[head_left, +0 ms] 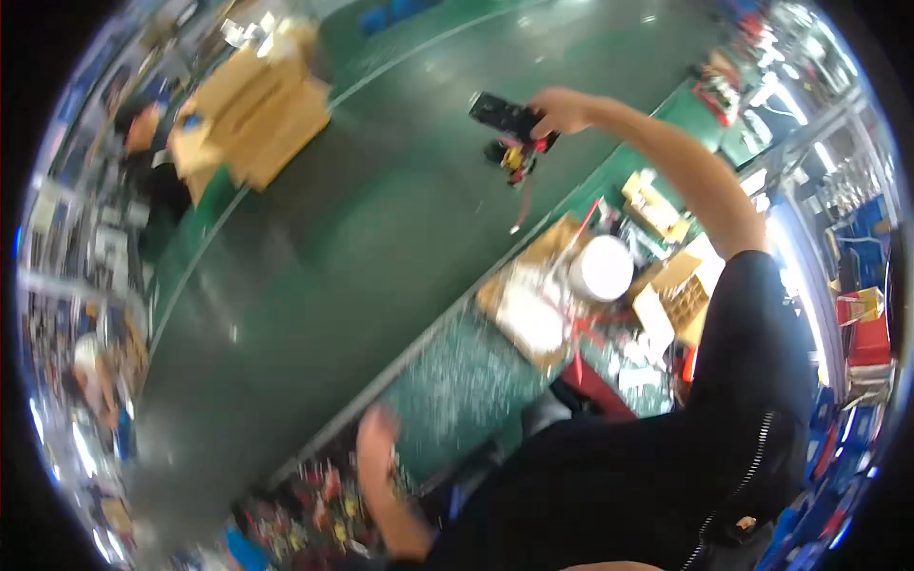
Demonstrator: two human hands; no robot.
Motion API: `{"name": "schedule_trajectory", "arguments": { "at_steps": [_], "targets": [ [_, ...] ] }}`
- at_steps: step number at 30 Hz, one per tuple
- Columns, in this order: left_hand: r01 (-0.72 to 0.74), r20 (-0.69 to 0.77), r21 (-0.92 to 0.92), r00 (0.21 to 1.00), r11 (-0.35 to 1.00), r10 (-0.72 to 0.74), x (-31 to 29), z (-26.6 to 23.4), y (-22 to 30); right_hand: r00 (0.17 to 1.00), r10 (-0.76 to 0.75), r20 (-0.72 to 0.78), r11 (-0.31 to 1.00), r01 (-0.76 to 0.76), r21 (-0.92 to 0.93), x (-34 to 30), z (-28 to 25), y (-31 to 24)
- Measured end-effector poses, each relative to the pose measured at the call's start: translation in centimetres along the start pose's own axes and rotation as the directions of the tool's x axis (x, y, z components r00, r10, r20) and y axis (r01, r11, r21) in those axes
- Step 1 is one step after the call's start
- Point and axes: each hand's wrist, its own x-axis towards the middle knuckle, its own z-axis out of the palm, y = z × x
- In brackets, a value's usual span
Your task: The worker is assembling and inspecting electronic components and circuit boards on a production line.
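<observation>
Right hand, at full reach over the broad dark green surface: fingers closed around 1 end of a black box-shaped device. A bundle of red, yellow and black parts lies just below the device, with a thin red lead trailing to a pale tip; cannot tell whether device or bundle touches the surface. Left hand near the bench edge, strongly blurred; no object visible in it, finger spread cannot be told. Stage, as judged: 1 device taken up, its release not yet done; the heap of small coloured parts at lower left is untouched by either hand, count unreadable. Containers: open divided carton, small brown compartments visible, contents too small to tell; yellowish box with pale material inside; white round tub, interior not resolved; brown cardboard piece under a white sheet or bag. Across the surface, a large cardboard box stands beside another person; its contents cannot be read.
</observation>
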Motion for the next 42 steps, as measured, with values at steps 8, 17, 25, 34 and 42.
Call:
{"name": "schedule_trajectory", "arguments": {
  "at_steps": [8, 17, 25, 34, 42],
  "targets": [
    [0.497, 0.523, -0.733, 0.848, 0.465, -0.084, 10.1, 10.2, 2.1, 0.886, -0.420, 0.195, 0.898, 0.436, -0.048, -7.2, 10.9, -22.8],
    [0.449, 0.363, -0.798, 0.890, 0.402, -0.275, 7.8, 3.2, -4.8, 0.919, -0.376, -0.116, 0.907, 0.391, 0.155, -18.7, 23.6, -31.0],
    [-0.015, -0.183, -0.137, 0.983, 0.990, -0.011, 6.8, 2.7, -7.9, 0.871, -0.482, -0.095, 0.876, 0.482, -0.027, -27.0, 37.1, -25.9],
    [0.009, -0.014, 0.374, 1.000, 0.927, -0.004, -4.5, 5.7, -14.6, 0.949, -0.304, -0.080, 0.927, 0.314, 0.207, -30.7, 42.8, -23.2],
    [-0.170, 0.064, 0.421, 0.985, 0.891, 0.157, -7.8, 12.0, -13.5, 0.958, 0.283, 0.044, 0.678, -0.232, 0.698, -30.4, 46.2, -21.2]
  ]
}}
